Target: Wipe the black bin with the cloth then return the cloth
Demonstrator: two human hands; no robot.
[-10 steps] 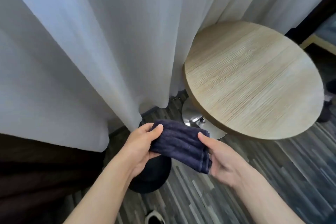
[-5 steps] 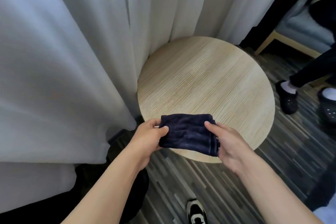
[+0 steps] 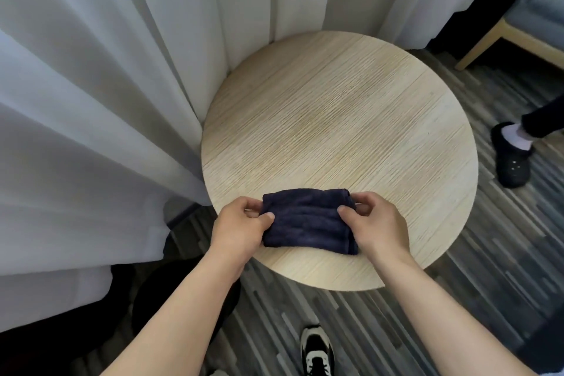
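Observation:
A folded dark navy cloth (image 3: 306,221) lies over the near part of the round light-wood table (image 3: 351,119). My left hand (image 3: 239,227) pinches its left edge and my right hand (image 3: 374,224) pinches its right edge. The black bin (image 3: 152,296) stands on the floor at the lower left, mostly hidden behind my left forearm and partly under the curtain.
White curtains (image 3: 106,101) hang along the left and back, touching the table's far-left side. Another person's dark shoe (image 3: 511,159) stands on the floor at the right. A wooden chair frame (image 3: 488,43) is at the upper right. My own shoe (image 3: 317,351) shows below.
The view has swung from the bin toward the table. Both hands carried the cloth up from above the bin and over to the near part of the tabletop.

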